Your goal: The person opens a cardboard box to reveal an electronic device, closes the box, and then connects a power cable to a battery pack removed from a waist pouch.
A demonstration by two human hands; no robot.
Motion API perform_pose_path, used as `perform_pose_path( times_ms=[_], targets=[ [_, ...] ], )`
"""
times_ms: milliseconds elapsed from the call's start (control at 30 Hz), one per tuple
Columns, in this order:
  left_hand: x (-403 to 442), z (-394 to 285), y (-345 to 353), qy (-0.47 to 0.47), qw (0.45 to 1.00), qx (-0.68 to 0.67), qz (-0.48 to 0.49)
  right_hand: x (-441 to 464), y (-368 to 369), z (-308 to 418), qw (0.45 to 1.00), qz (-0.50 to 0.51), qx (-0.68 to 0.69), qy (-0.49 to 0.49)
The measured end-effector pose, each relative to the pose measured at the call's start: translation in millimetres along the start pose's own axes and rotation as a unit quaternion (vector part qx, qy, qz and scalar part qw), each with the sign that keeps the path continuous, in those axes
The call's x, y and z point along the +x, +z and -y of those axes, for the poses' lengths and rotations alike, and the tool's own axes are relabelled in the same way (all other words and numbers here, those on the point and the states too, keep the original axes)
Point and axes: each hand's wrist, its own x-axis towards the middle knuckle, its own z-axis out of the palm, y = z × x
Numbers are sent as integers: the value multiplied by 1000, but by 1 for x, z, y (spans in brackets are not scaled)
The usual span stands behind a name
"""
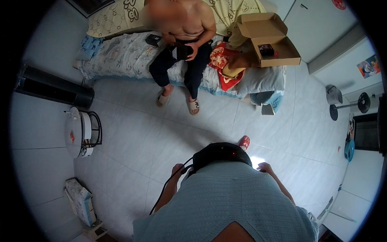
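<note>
A black pack-like thing with a small red light sits at my waist, in front of my light blue knit top. To its left is my left hand, its fingers curled beside a dark strap-like piece; what it grips is mostly hidden. A black cable runs down past that hand. On the other side, my right hand is held out with bent fingers around a small dark thing that I cannot make out. One red shoe shows beyond the pack.
Ahead, another person sits on a bed, holding a dark object. An open cardboard box rests at the bed's right. A round white table stands left; a black fan stands right.
</note>
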Motion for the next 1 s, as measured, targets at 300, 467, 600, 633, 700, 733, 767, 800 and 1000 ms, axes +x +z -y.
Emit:
perform_pose_path(
  times_ms=[300,467,600,633,700,733,767,800,1000],
  targets=[
    [-1,-5,-1,-33,998,-47,2,6,-1,-8,998,23,36,-42],
    [-4,-8,-3,-8,1000,-6,15,9,-7,-14,997,41,35,-59],
    [-4,-8,-1,-16,999,-37,-6,14,-12,-20,990,35,-93,-100],
    [-4,-6,-2,-16,999,-38,-6,15,-14,-24,971,41,-174,-159],
    [-2,-1,-2,-10,1000,-24,3,3,-7,-13,975,37,-160,-153],
    [0,3,-2,-5,1000,-13,9,-1,-4,-9,978,35,-146,-146],
    [2,6,-1,-1,1000,-3,15,-3,0,-5,978,34,-145,-146],
    [3,8,-1,3,1000,5,20,-1,0,-5,982,39,-118,-140],
    [-2,-1,-2,-30,999,-32,22,-1,0,-4,993,46,-34,-103]
  ],
)
